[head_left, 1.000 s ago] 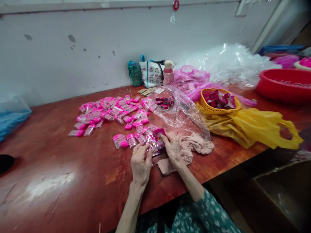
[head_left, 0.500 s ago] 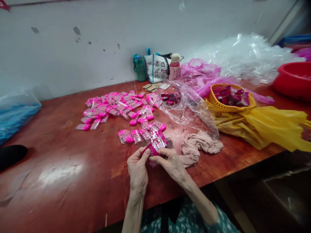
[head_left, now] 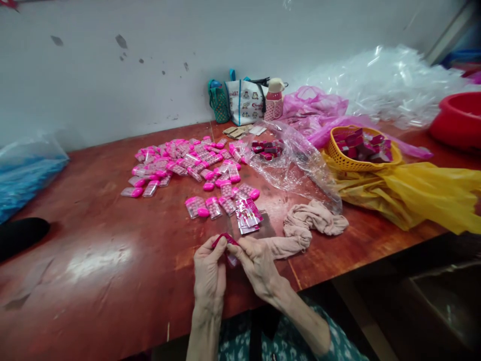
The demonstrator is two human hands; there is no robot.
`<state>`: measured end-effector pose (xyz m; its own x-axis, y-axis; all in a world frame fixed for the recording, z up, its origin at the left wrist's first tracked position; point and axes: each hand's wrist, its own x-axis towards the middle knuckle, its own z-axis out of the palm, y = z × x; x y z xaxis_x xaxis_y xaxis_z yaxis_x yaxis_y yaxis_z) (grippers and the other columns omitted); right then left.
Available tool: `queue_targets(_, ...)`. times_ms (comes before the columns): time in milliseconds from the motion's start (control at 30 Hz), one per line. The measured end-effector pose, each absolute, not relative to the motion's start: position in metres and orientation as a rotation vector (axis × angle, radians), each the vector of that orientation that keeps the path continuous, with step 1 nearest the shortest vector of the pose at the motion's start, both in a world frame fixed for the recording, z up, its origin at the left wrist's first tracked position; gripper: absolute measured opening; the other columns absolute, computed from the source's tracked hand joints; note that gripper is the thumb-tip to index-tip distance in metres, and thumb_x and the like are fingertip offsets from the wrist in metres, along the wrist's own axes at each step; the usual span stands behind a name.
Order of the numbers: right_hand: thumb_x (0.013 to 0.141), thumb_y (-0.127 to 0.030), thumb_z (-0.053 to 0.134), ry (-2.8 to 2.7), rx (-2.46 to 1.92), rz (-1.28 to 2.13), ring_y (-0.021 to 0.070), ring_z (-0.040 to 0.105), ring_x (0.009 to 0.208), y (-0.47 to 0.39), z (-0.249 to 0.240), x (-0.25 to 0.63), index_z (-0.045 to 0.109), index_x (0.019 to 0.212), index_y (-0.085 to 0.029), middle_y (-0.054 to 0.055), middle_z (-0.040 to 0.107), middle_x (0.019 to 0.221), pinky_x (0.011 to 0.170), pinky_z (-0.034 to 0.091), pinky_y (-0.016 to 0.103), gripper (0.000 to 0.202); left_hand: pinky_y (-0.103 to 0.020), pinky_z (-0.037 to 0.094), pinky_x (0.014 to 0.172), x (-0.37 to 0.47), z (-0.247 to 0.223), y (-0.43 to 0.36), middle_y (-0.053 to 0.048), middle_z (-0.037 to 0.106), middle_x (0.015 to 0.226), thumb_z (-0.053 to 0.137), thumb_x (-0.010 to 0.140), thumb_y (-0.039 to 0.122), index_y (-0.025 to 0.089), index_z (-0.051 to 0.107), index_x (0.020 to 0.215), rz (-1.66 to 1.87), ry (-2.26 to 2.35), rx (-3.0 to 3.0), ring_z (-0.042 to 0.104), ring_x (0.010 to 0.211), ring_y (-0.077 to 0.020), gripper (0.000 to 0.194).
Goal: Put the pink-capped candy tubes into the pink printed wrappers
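Between both hands, near the table's front edge, is a small dark-pink printed label (head_left: 225, 239), bent and partly hidden by the fingers. My left hand (head_left: 210, 268) pinches its left side between thumb and fingers. My right hand (head_left: 259, 263) is closed on its right side, and something pale and clear shows beneath the fingertips. Just beyond lies a stack of shiny pink printed labels (head_left: 248, 215). Behind it are several small clear boxes of pink beads with bright pink caps (head_left: 195, 206), and a larger heap of the same boxes (head_left: 180, 158) spreads farther back.
A beige cloth (head_left: 311, 223) lies right of the hands. Beyond it are a clear plastic bag (head_left: 296, 165), a yellow basket (head_left: 343, 161) of dark-pink pieces on a yellow bag (head_left: 413, 190), and a red basin (head_left: 454, 123). Bottles and a tote bag (head_left: 244, 103) stand by the wall.
Both hands have drawn back slightly toward the table edge with the label, away from the stack of shiny labels. The label now looks more folded over. The view has shifted slightly.
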<state>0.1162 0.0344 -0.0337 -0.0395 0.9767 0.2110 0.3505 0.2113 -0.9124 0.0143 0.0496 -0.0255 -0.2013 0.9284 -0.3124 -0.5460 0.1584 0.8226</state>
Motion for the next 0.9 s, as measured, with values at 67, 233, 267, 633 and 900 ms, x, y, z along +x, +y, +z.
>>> queue_targets(67, 0.090, -0.033, 0.042, -1.571, -1.298, 0.863, 0.0094, 0.034, 0.052, 0.033, -0.034, 0.115, 0.034, 0.054, -0.018, -0.004, 0.035, 0.054, 0.052, 0.022, 0.024, 0.039, -0.021, 0.047, 0.057, 0.014, -0.027, 0.049, -0.001, 0.065, 0.060, 0.079, 0.047, 0.018, 0.012, 0.067, 0.062, 1.414, 1.087, 0.460, 0.057, 0.055, -0.0096, 0.020)
queue_targets(233, 0.088, -0.033, 0.044, -1.565, -1.290, 0.925, 0.0094, 0.036, 0.053, 0.033, -0.034, 0.117, 0.039, 0.053, -0.017, -0.004, 0.038, 0.053, 0.052, 0.023, 0.023, 0.039, -0.019, 0.045, 0.052, 0.013, -0.028, 0.049, 0.000, 0.063, 0.055, 0.079, 0.049, 0.018, 0.012, 0.065, 0.055, 1.410, 1.091, 0.467, 0.055, 0.051, -0.0083, 0.016)
queue_targets(267, 0.089, -0.034, 0.044, -1.554, -1.286, 0.951, 0.0091, 0.036, 0.052, 0.034, -0.034, 0.118, 0.042, 0.054, -0.017, -0.004, 0.039, 0.053, 0.051, 0.024, 0.022, 0.039, -0.019, 0.046, 0.054, 0.012, -0.026, 0.049, 0.001, 0.064, 0.056, 0.079, 0.049, 0.018, 0.013, 0.065, 0.057, 1.420, 1.091, 0.475, 0.056, 0.053, -0.0084, 0.016)
queue_targets(633, 0.085, -0.031, 0.051, -1.441, -1.285, 1.023, 0.0076, 0.036, 0.051, 0.031, -0.029, 0.119, 0.049, 0.054, -0.015, -0.005, 0.041, 0.053, 0.050, 0.026, 0.021, 0.035, -0.018, 0.046, 0.056, 0.004, -0.024, 0.047, 0.002, 0.064, 0.058, 0.078, 0.051, 0.017, 0.013, 0.065, 0.059, 1.464, 1.118, 0.498, 0.055, 0.055, -0.0077, 0.016)
queue_targets(900, 0.083, -0.027, 0.055, -1.383, -1.264, 1.039, 0.0110, 0.053, 0.064, 0.030, -0.029, 0.117, 0.063, 0.081, -0.017, -0.001, 0.062, 0.072, 0.059, 0.036, 0.020, 0.012, -0.015, 0.044, 0.051, 0.007, -0.024, 0.044, 0.004, 0.060, 0.055, 0.075, 0.057, 0.015, 0.013, 0.059, 0.060, 1.523, 1.203, 0.559, 0.053, 0.051, -0.0060, 0.016)
